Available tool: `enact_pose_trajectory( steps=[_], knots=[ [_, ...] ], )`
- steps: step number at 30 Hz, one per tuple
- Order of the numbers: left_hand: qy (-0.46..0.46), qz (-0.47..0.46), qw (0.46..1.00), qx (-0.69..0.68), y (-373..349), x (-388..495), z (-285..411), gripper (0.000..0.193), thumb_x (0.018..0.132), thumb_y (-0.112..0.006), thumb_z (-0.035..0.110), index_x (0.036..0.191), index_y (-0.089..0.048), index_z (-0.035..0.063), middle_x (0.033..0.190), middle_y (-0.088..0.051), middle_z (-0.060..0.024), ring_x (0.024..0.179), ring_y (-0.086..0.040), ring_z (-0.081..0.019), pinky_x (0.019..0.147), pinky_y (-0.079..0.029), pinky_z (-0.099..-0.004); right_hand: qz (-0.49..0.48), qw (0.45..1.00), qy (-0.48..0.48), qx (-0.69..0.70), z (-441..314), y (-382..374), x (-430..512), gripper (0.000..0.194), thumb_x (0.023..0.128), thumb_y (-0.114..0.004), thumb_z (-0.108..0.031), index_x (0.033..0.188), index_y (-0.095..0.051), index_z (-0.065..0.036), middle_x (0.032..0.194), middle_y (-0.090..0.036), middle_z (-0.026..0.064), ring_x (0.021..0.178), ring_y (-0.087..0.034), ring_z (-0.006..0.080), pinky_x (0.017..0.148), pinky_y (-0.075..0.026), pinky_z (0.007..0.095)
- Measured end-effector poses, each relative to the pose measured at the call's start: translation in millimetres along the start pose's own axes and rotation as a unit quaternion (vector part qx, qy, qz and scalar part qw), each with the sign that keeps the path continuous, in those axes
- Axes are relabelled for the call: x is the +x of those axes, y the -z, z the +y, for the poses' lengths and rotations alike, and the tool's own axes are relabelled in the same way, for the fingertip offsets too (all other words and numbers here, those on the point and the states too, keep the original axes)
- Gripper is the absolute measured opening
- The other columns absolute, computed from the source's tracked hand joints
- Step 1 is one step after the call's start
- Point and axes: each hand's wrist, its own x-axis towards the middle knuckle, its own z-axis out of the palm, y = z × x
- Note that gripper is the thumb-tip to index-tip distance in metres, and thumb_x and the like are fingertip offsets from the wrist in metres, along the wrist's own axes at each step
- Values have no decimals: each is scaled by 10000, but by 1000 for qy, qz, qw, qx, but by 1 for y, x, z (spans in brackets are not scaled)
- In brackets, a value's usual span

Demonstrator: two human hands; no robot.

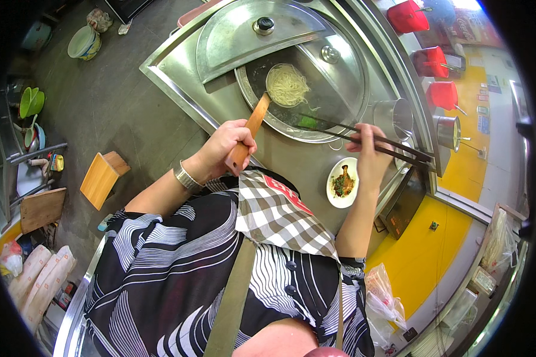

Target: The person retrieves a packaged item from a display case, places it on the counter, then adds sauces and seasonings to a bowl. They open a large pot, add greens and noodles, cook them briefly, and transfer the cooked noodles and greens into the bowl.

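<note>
My left hand (232, 145) grips the wooden handle (250, 129) of a strainer, whose round basket holds pale noodles (287, 85) over a large round cooking pot (272, 119). In my right hand (371, 149) is a pair of long dark chopsticks (339, 129), their tips apart near green leaves (307, 122) in the pot, just below the noodles. Beneath my right wrist, on the steel counter, an oval white plate (335, 196) bears a browned piece of meat (344, 178) with a bone-like end, in sauce with green bits.
Two half-round metal lids (236, 40) partly cover the pot. To its right stands a metal pot (391, 114). Several red containers (444, 94) with spoons and a metal container (449, 131) line the outer ledge. A wooden stool-like piece (99, 180) is on the floor at left.
</note>
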Motion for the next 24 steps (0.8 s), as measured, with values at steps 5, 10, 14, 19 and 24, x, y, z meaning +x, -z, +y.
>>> enact_pose_trajectory(
  steps=[5, 10, 14, 19, 24],
  knots=[
    [-56, 47, 976, 204, -3, 12, -4, 86, 774, -546, 42, 838, -492, 25, 669, -556, -84, 526, -547, -168, 471, -435, -279, 31, 1000, 3, 6, 43, -16, 1, 289, 992, -591, -231, 1080, -665, 33, 878, -684, 126, 723, -671, 149, 677, -538, 260],
    [-13, 30, 973, 230, 5, 20, 6, 76, 782, -532, 44, 855, -536, 23, 683, -562, -47, 525, -552, -135, 465, -446, -264, -9, 994, 3, 112, 64, -34, -2, 288, 1004, -567, -206, 1133, -646, 40, 961, -693, 135, 778, -681, 164, 742, -545, 268],
    [10, -15, 996, 89, 17, 15, 18, 33, 785, -527, 53, 803, -513, 29, 667, -553, -83, 457, -541, -171, 383, -405, -282, -3, 996, 16, 89, 68, -41, 3, 284, 1009, -556, -201, 1112, -641, 50, 965, -689, 142, 792, -686, 170, 750, -551, 273],
    [48, -28, 998, -28, 27, 10, 19, 35, 804, -504, 60, 805, -474, 42, 683, -558, -95, 427, -532, -174, 330, -366, -274, -27, 990, -52, 130, 64, -35, 12, 306, 1018, -533, -214, 1069, -627, 73, 936, -677, 163, 795, -710, 225, 714, -589, 307],
    [42, -48, 998, -29, 31, 8, 18, 50, 809, -506, 66, 833, -468, 43, 694, -556, -87, 427, -530, -161, 323, -365, -260, 38, 989, -15, 141, 56, -31, 21, 336, 1021, -523, -227, 1066, -616, 93, 932, -674, 184, 783, -715, 262, 701, -600, 323]
  ],
)
